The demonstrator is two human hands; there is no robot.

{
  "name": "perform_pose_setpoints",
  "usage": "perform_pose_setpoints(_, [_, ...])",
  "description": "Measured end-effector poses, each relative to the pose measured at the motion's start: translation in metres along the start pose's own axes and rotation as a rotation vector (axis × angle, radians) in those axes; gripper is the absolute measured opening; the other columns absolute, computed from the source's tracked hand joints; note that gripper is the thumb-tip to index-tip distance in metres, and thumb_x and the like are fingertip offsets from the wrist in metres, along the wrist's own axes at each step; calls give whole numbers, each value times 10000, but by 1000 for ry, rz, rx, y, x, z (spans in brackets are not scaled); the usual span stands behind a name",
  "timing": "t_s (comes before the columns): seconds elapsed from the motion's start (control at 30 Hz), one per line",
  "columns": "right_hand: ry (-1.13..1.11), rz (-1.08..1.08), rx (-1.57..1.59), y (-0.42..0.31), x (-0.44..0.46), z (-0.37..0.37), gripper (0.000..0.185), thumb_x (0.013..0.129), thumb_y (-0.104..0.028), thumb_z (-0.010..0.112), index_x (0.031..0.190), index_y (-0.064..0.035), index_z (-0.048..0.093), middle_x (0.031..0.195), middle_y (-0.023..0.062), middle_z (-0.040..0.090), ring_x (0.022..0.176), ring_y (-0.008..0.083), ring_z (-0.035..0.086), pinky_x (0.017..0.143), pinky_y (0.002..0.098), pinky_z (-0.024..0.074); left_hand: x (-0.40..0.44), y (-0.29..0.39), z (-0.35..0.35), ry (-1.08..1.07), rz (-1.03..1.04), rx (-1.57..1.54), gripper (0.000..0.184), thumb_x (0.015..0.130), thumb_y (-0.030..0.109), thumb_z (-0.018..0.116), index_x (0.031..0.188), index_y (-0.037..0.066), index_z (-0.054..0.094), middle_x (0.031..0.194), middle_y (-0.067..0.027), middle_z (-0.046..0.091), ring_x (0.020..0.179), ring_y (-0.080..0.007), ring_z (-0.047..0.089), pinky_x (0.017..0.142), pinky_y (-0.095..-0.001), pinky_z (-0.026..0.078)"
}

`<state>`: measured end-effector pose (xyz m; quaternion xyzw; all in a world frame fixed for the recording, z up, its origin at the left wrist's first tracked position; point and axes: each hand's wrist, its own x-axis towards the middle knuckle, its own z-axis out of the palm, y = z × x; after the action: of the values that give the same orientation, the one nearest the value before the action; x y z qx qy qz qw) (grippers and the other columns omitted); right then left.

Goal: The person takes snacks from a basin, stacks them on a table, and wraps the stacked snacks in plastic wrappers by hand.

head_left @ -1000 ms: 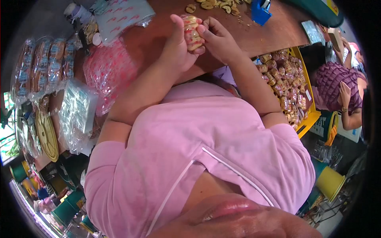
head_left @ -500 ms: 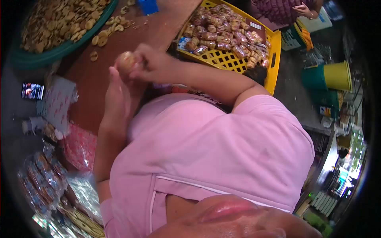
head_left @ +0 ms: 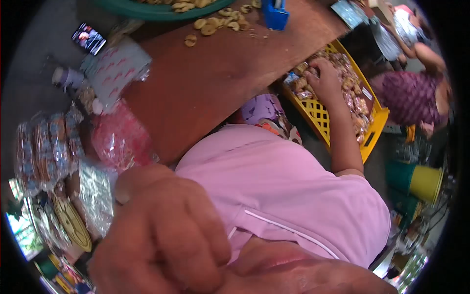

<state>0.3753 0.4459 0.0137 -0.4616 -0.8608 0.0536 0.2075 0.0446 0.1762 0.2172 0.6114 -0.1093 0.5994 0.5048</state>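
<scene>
Close to the camera at the lower left, my left hand (head_left: 161, 235) is raised beside my mouth with its fingers curled in; whatever they may hold is hidden. My right hand (head_left: 324, 81) reaches over the yellow crate (head_left: 373, 139), its fingers bent and somewhat apart above the wrapped biscuit packets (head_left: 348, 83). It is not clear whether a fingertip touches a packet. Loose biscuits (head_left: 209, 27) lie on the brown table (head_left: 196, 88), below the rim of a green basin (head_left: 156, 12).
A blue tape dispenser (head_left: 275, 17) stands at the table's far edge. Printed plastic sheets (head_left: 115, 68), a pink plastic bag (head_left: 120, 137) and a phone (head_left: 89, 38) lie at the left, near bagged packs (head_left: 49, 152). A person in purple (head_left: 409, 95) is at the right, beyond the crate.
My hands have parted. The left one has come up towards my face, and the right one has moved right to the crate. The packet between them is no longer seen there; the view has turned.
</scene>
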Motion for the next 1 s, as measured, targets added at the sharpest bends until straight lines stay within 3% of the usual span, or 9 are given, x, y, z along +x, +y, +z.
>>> perform_pose_setpoints(0.17, [-124,-351,238,-103,80,33,297,934,-218,728,1177,-52,684,1124,187,682,1079,395,640,944,461,506,-26,-8,-18,-235,19,492,65,945,115,632,972,94,687,1023,-87,684,918,-256,676,745,-400,580])
perform_pose_setpoints(0.27, [-261,-309,306,-132,135,77,299,942,-253,717,1177,-68,718,1065,194,706,1020,413,656,928,474,512,-17,-12,-28,-173,-95,837,69,923,161,646,941,118,697,1002,-62,687,877,-241,658,689,-383,527])
perform_pose_setpoints(0.37, [-100,-180,203,-139,201,132,325,925,-248,733,1200,-75,722,1024,196,713,1034,413,666,924,483,518,-12,-19,-24,-97,33,1270,73,888,161,662,927,125,712,975,-61,698,841,-233,653,667,-369,503])
perform_pose_setpoints(0.47, [33,-264,13,-175,210,118,317,959,-311,662,1166,-82,736,1084,166,724,1012,336,678,885,442,543,-24,-14,-13,-19,62,1352,71,883,122,648,924,114,706,963,-65,696,834,-227,654,672,-357,505])
perform_pose_setpoints(0.57, [-89,-218,-142,-167,224,144,339,935,-395,656,1050,-105,791,1075,174,734,1048,386,670,919,492,518,-36,-4,-2,30,112,1319,81,878,83,635,920,103,701,952,-69,695,828,-220,654,678,-346,507])
perform_pose_setpoints(0.6, [-157,-42,-103,-172,221,142,308,920,-332,699,1090,-85,768,1072,185,729,1060,393,660,922,494,508,-39,1,-2,45,135,1293,86,876,70,630,919,100,699,948,-70,695,826,-218,654,680,-342,507])
perform_pose_setpoints(0.67, [26,-213,132,-167,185,118,324,866,-251,754,1132,-65,742,1100,198,725,1084,411,645,929,493,499,-46,11,-2,62,171,1217,99,873,44,621,917,92,695,940,-72,694,822,-213,655,683,-334,509])
perform_pose_setpoints(0.87, [-61,-484,159,-152,103,109,337,938,-297,741,1172,-55,722,1075,178,714,1116,402,638,941,480,518,-65,32,-15,251,288,1186,146,863,-34,593,910,71,684,918,-80,691,809,-200,656,694,-311,512])
perform_pose_setpoints(1.0, [-95,-438,288,-152,128,93,343,912,-283,777,1155,-46,725,1079,159,720,1074,375,663,922,458,532,-86,10,-63,583,249,1339,182,857,-86,575,906,56,676,902,-85,690,801,-191,657,702,-296,515])
